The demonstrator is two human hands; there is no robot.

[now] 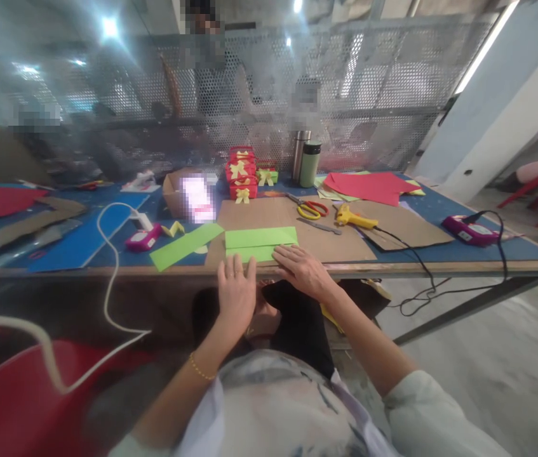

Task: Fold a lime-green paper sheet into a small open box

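Observation:
A folded sheet of light green paper [262, 237] lies on a piece of brown cardboard [345, 251] at the table's front edge, a crease line running across it. My left hand [237, 285] rests at its lower left corner, fingers stretched out. On the lower right part of the paper lies my right hand [301, 270], flat with fingers extended. Neither hand grips anything. Left of the folded sheet is a loose green paper strip [187, 246], set at a slant. Beyond the paper are scissors [311, 208] with red and yellow handles and a yellow glue gun [354, 217].
Red gift boxes [241, 174] with yellow bows are stacked at the back, beside a green bottle [310, 165] and a steel flask [298, 152]. Red paper [368, 184] lies back right. Purple power sockets [143, 238] with trailing cords sit on both sides. A blurred phone [197, 198] leans behind.

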